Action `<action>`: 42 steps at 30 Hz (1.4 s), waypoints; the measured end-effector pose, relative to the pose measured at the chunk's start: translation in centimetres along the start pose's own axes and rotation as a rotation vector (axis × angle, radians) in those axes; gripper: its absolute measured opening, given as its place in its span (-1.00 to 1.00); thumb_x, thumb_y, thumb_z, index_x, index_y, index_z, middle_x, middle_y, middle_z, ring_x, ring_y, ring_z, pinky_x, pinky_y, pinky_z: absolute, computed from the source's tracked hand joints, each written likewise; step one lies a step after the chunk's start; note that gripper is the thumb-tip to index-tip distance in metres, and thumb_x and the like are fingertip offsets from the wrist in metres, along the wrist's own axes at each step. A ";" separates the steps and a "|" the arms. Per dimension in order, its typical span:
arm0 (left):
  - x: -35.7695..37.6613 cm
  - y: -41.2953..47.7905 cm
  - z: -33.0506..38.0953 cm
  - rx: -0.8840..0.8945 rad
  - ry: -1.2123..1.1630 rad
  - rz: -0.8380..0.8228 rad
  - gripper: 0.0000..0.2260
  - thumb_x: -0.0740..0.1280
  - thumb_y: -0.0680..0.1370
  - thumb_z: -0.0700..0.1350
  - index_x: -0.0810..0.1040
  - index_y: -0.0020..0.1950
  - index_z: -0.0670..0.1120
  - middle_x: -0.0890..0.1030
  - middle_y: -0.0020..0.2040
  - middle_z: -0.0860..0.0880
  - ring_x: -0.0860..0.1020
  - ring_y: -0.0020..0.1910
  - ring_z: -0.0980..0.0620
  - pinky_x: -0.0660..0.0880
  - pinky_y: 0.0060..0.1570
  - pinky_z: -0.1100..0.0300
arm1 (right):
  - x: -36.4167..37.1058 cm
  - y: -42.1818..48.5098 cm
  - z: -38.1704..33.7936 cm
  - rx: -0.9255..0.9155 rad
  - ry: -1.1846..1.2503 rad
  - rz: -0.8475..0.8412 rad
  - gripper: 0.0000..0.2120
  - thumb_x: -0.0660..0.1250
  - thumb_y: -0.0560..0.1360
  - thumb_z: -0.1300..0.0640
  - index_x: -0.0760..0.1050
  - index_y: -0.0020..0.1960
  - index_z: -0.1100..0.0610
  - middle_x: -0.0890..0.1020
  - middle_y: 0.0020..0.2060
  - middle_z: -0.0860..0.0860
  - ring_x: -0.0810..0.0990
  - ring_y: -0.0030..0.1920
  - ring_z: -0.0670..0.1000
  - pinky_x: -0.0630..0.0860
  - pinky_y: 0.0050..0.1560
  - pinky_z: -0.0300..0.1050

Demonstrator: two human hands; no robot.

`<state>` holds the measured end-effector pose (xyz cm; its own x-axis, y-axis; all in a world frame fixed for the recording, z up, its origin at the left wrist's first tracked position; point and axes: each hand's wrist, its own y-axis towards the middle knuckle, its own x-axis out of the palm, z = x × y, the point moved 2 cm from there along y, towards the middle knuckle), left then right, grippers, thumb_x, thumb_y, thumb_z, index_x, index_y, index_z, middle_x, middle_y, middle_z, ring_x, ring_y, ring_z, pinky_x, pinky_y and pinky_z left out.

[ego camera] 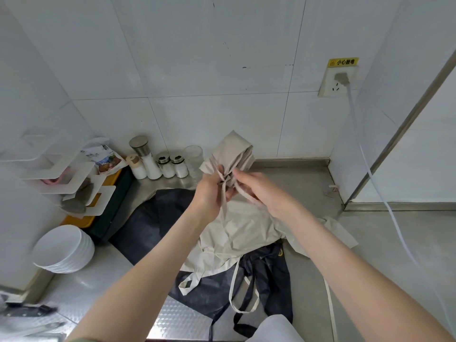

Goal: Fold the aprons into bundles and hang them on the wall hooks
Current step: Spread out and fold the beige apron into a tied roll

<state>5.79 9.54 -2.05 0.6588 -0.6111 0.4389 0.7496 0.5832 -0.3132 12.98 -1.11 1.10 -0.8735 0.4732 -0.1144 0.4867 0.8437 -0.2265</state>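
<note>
Beige apron bundle (233, 150) held up over the desk (308, 183), near the tiled wall. Left hand (209, 191) grips the bundle's lower end, fingers curled; right hand (256, 187) fingers pinch its strap (224, 206). Below: beige apron (237, 233) lying on dark apron (158, 218). White bowls (64, 248) stacked at left

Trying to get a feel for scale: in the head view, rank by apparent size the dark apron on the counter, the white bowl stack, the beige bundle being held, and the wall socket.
1. dark apron
2. white bowl stack and beige bundle: alike; the bundle is held nearer the camera, so unranked
3. wall socket
</note>
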 end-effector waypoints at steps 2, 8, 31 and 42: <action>0.0 0.2 -0.6 0.072 0.144 0.034 -0.89 0.18 0.66 -0.11 0.42 0.17 -0.06 0.64 -0.13 -0.06 0.63 -0.23 -0.02 0.53 -0.21 0.16 | 0.3 0.0 0.4 0.030 -0.038 -0.060 -0.66 0.22 0.57 -0.16 0.57 0.00 0.09 0.64 -0.15 0.09 0.36 -0.42 -0.05 0.21 -0.42 -0.24; 0.8 -0.9 -0.4 0.131 0.277 -0.005 -0.92 0.13 0.68 -0.09 0.35 0.01 0.07 0.58 -0.28 0.01 0.55 -0.47 0.13 0.43 -0.50 0.28 | 0.9 0.8 1.9 0.009 0.031 -0.021 -0.83 0.29 0.58 0.16 0.48 0.15 0.16 0.64 -0.15 0.02 0.63 -0.18 -0.08 0.53 0.00 -0.21; -6.1 -1.3 -5.5 -0.080 0.459 0.315 -0.79 0.15 0.62 -0.22 0.30 0.19 -0.32 0.53 -0.20 -0.18 0.50 -0.57 0.04 0.43 -0.57 0.25 | 1.1 3.9 8.7 0.031 -0.679 0.003 -0.71 0.16 0.62 0.13 0.49 -0.25 0.02 0.51 -0.38 -0.09 0.44 -0.34 -0.06 0.31 -0.27 -0.12; -12.4 -1.3 -12.0 0.101 1.688 -0.177 -0.43 0.31 0.43 -0.17 0.32 0.44 -0.01 0.10 0.53 -0.12 0.16 0.46 -0.16 0.17 0.43 -0.01 | 5.3 5.0 17.5 0.229 -0.825 -0.179 -0.74 0.13 0.60 0.13 0.58 -0.05 0.16 0.63 -0.14 0.03 0.56 -0.16 0.05 0.42 -0.20 -0.08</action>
<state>-2.59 9.95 -17.21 -0.0461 -0.4754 -0.8786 0.8529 0.4392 -0.2824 10.60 1.13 -17.58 -0.7085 -0.0714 -0.7021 0.4044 0.7742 -0.4868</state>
